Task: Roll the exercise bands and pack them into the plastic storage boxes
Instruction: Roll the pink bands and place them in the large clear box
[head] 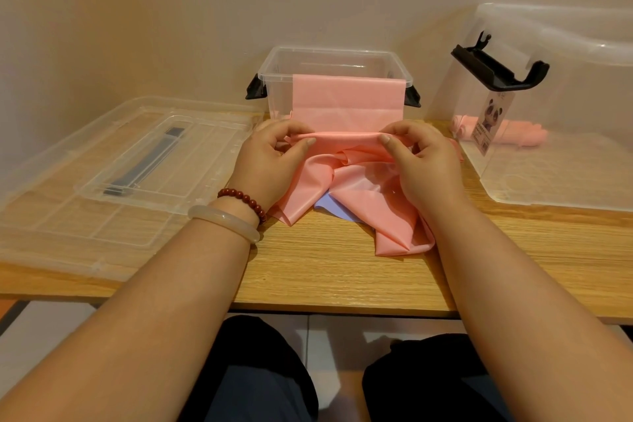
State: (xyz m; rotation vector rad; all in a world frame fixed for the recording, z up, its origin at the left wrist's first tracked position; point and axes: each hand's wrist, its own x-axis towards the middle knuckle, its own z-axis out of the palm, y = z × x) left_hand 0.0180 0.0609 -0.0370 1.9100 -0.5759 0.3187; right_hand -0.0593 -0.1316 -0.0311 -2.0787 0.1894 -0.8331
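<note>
A wooden table point(335, 271) with a pale grain runs across the view. At 3 o'clock a large clear plastic box point(555, 134) lies tipped on its side, a black latch point(496, 68) and a panda label point(493, 120) on its near end, and rolled pink bands point(503, 134) inside it. At 9 o'clock a flat transparent lid point(113, 175) rests on the table. At 12 o'clock stands a smaller clear box point(329, 62), upright and open, with black clips at both ends.

A thin, smooth pink exercise band point(346, 99) hangs over the near rim of this smaller box and falls in loose crumpled folds on the table at the centre. A lilac sheet point(329, 205) peeks from beneath the folds.

Both forearms reach forward from 6 o'clock. The left hand point(270, 161) pinches the band's folded edge between thumb and bent fingers; the right hand point(421, 161) pinches the same edge likewise, knuckles up. The left wrist wears a pale glossy bangle point(222, 219) and a dark red bead bracelet point(245, 199).
</note>
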